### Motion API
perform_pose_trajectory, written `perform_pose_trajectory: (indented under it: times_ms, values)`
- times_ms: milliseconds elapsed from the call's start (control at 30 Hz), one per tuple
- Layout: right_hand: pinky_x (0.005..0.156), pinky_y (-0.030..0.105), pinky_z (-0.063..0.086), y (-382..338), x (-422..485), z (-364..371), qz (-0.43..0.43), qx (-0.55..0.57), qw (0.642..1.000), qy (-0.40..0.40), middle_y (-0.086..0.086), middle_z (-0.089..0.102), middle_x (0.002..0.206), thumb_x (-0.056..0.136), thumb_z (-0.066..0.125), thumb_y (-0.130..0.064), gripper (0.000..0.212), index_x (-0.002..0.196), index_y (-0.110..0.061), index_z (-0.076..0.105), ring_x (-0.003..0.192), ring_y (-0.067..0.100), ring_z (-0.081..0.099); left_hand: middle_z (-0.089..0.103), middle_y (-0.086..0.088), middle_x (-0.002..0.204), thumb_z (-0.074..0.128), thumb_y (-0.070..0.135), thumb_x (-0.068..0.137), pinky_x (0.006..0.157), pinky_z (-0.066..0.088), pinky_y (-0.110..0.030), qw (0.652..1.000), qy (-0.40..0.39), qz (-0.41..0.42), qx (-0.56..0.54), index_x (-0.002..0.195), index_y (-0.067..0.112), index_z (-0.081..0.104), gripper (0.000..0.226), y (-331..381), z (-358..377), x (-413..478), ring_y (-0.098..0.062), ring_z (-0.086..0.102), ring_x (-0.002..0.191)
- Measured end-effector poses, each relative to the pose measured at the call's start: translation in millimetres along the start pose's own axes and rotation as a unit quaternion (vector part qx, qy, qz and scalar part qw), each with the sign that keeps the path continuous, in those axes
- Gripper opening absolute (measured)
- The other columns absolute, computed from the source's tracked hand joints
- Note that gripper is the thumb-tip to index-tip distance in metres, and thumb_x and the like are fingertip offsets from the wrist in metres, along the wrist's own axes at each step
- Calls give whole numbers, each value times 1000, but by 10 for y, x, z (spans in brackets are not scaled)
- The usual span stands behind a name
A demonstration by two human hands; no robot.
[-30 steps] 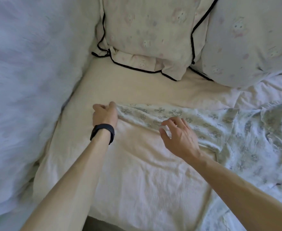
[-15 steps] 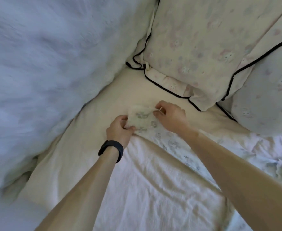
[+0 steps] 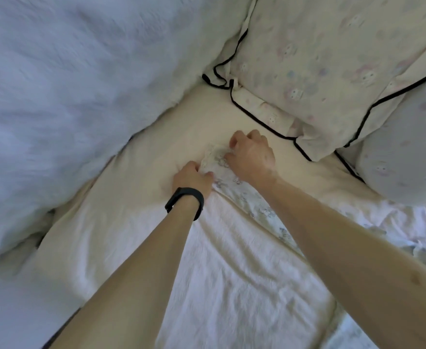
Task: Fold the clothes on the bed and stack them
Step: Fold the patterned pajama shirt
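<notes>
A pale printed garment (image 3: 234, 187) lies stretched across the bed (image 3: 136, 222), running from the middle toward the lower right under my right forearm. Its far end is bunched between my two hands. My left hand (image 3: 190, 176), with a black band on the wrist, pinches the near corner of that end. My right hand (image 3: 251, 153) grips the far corner with curled fingers, just in front of the pillows. The rest of the garment, at the right edge, is mostly hidden by my arm.
A thick white duvet (image 3: 68, 84) is heaped along the left side. Two patterned pillows with black piping (image 3: 320, 66) lean at the back right. A crumpled white sheet (image 3: 244, 285) covers the near part of the bed.
My right hand slid left along the garment to its end and took hold beside my left hand. The view turned left and closer, so the garment's body is out of sight.
</notes>
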State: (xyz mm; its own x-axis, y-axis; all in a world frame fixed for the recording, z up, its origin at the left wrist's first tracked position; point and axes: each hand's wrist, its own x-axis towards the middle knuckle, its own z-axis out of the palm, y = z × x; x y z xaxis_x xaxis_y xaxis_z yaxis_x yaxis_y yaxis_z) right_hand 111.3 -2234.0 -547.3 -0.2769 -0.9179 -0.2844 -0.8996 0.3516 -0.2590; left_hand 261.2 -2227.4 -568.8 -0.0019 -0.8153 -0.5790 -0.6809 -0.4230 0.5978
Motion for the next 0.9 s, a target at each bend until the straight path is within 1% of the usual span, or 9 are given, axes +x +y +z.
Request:
perform_pose_trajectory:
  times_ms: [67, 167, 233, 333, 400, 533, 700, 800, 900]
  values:
    - [73, 36, 47, -43, -92, -68, 83, 128, 988, 10, 4, 56, 112, 89, 62, -48, 46, 120, -16, 49, 100, 25, 57, 60, 6, 84, 62, 29, 92, 50, 40, -22, 998, 20, 37, -39, 99, 23, 54, 12, 44, 10, -91, -9, 55, 66]
    - [68, 32, 52, -25, -319, -302, 189, 337, 909, -160, -8, 76, 80, 79, 55, -81, 75, 108, -12, 61, 89, 16, 67, 66, 10, 80, 65, 29, 88, 53, 44, -10, 983, -7, 130, -126, 88, 31, 59, 6, 205, 72, -395, -5, 61, 69]
    - [73, 33, 59, 180, -547, -430, 219, 456, 843, -184, -9, 78, 79, 80, 66, -71, 58, 100, -17, 72, 91, 15, 73, 70, 15, 80, 71, 27, 85, 63, 50, -11, 970, -57, 170, -163, 82, 33, 64, 9, 358, 141, -663, -1, 65, 75]
    - [69, 30, 62, 744, -1079, -585, 267, 599, 751, -78, 3, 79, 83, 91, 71, -24, 13, 94, -12, 73, 81, 17, 76, 73, 10, 86, 77, 23, 79, 75, 55, -23, 945, -147, 198, -214, 85, 28, 71, 10, 574, 378, -1120, -7, 69, 87]
    - [67, 31, 62, 1183, -1602, -703, 296, 681, 670, -15, 6, 76, 80, 94, 64, -9, 13, 86, -14, 72, 76, 18, 75, 73, 11, 94, 75, 29, 71, 79, 55, -26, 938, -175, 211, -214, 91, 32, 70, 21, 669, 657, -1513, -6, 67, 94]
    - [61, 34, 59, 2077, -2948, -872, 368, 745, 554, 52, 11, 74, 89, 94, 55, -9, 17, 96, -11, 72, 76, 23, 73, 57, 18, 122, 77, 25, 70, 93, 49, -27, 951, -137, 254, -110, 122, 36, 55, 57, 566, 1452, -2365, -7, 54, 115]
    - [48, 26, 56, 3200, -4746, -838, 384, 825, 378, 169, -1, 66, 62, 73, 56, -11, 14, 75, -17, 69, 51, 14, 65, 26, -4, 158, 68, 21, 85, 116, 32, -37, 932, -136, 280, 188, 151, 24, 30, 76, 35, 2386, -3144, -25, 28, 145]
    - [50, 26, 51, 3922, -5503, -326, 517, 721, 412, 207, 3, 67, 72, 86, 57, -12, 10, 90, -13, 66, 59, 16, 63, -5, -4, 166, 55, 41, 93, 120, 21, -42, 858, -133, 305, 391, 154, 36, 21, 71, -289, 2795, -3399, -29, 10, 152]
    - [64, 34, 43, 4402, -5856, 318, 597, 528, 597, 95, 10, 62, 114, 100, 59, -47, 38, 123, -17, 58, 97, 29, 62, -27, 0, 163, 45, 47, 97, 123, 7, -52, 809, -145, 287, 493, 154, 45, 21, 61, -490, 3053, -3500, -31, -6, 153]
